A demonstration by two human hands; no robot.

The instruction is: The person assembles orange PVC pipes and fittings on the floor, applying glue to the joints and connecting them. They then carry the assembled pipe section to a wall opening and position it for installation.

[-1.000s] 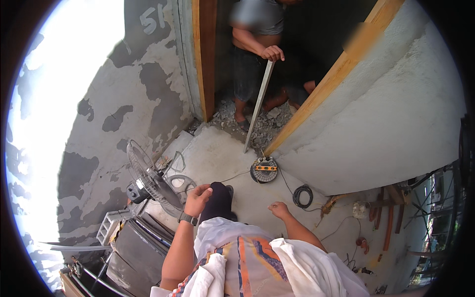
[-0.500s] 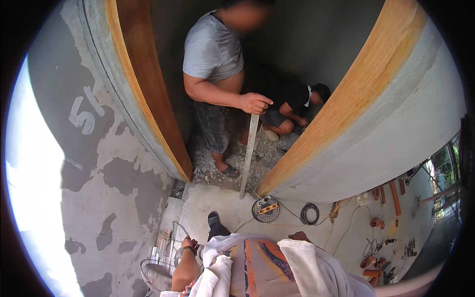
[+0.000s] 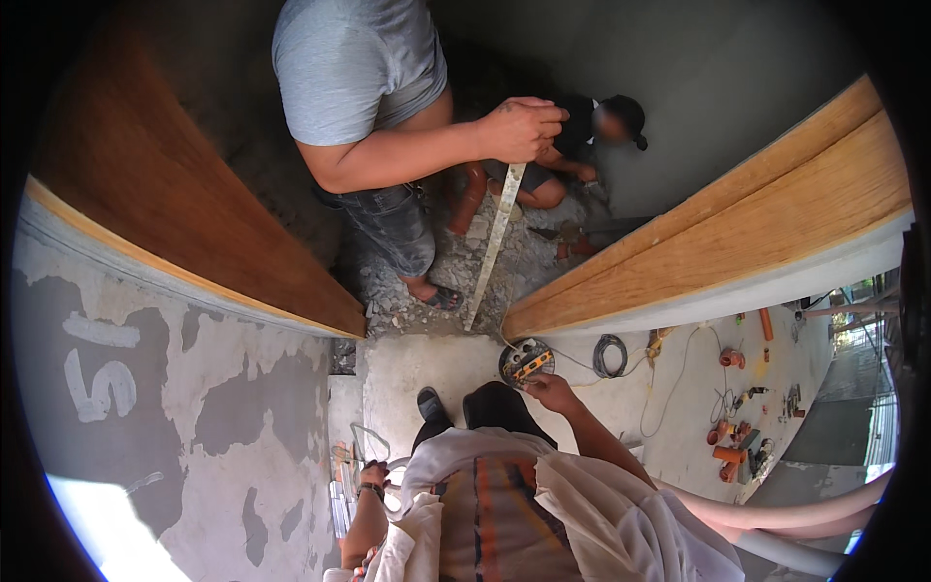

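My left hand (image 3: 372,473), with a dark band at the wrist, hangs low beside a grey looped tube or handle (image 3: 367,438). Its fingers are curled; what they hold, if anything, I cannot make out. My right hand (image 3: 553,393) reaches forward over the edge of a round cable reel (image 3: 529,349), fingers loosely apart and apparently empty. On that reel lies an orange-and-black spirit level (image 3: 532,366). In the doorway a standing person in a grey T-shirt grips the top of a long pale straightedge (image 3: 497,242), whose lower end rests near the threshold.
A wooden door frame (image 3: 621,247) stands either side of the opening, with rubble (image 3: 461,262) inside. Beyond the straightedge another person (image 3: 616,121) crouches. A coiled black cable (image 3: 610,356), orange pipe pieces (image 3: 732,453) and tools lie right. Metal strips (image 3: 342,490) stand near my left hand.
I have come closer to the doorway. My right hand has moved out from beside my shirt to the reel. The standing person's hand and straightedge appear nearer, still held upright at a slant.
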